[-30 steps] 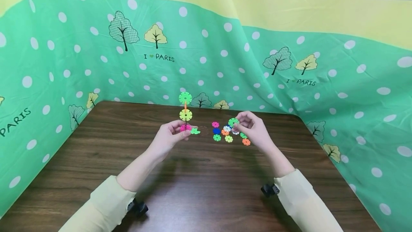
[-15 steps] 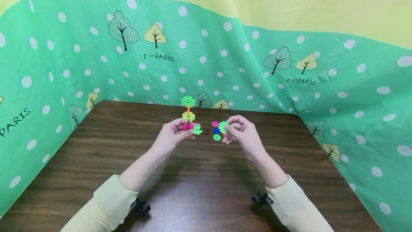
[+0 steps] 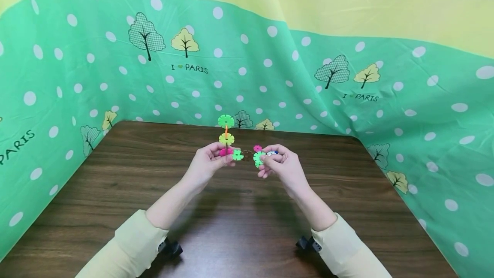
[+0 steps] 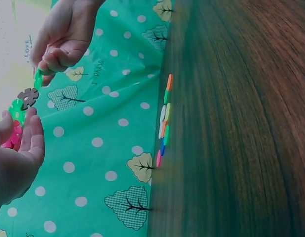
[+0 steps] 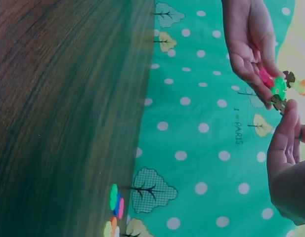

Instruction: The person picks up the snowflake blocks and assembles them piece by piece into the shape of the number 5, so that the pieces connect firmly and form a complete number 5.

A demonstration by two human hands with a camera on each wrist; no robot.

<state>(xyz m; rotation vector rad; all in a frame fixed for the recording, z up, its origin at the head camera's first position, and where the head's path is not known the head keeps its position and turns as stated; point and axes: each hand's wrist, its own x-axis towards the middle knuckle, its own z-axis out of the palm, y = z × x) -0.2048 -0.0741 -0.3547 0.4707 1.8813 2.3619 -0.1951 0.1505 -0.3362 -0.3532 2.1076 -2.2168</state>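
Note:
Around chest-high over the table, my left hand [image 3: 206, 161] holds a chain of flower-shaped snowflake discs by its pink disc [image 4: 13, 136]. Above the pink disc rise a yellow disc [image 3: 226, 139], an orange disc [image 3: 226, 131] seen edge-on and a green disc [image 3: 225, 121] on top. Sideways from it stick out another green disc [image 3: 237, 155] and a brown disc [image 4: 28, 98]. My right hand [image 3: 283, 164] pinches a separate-looking green disc [image 3: 258, 158] between thumb and fingers. In the left wrist view its edge meets the brown disc's rim.
Several loose snowflake discs [image 4: 166, 123] lie on the dark wooden table [image 3: 239, 226], mostly hidden behind my right hand in the head view. A green dotted curtain [image 3: 247, 85] hangs along the table's back and sides.
My right hand has moved left with the green disc, from over the loose discs to the chain's brown disc. My left hand has shifted slightly right, and the chain has turned a little.

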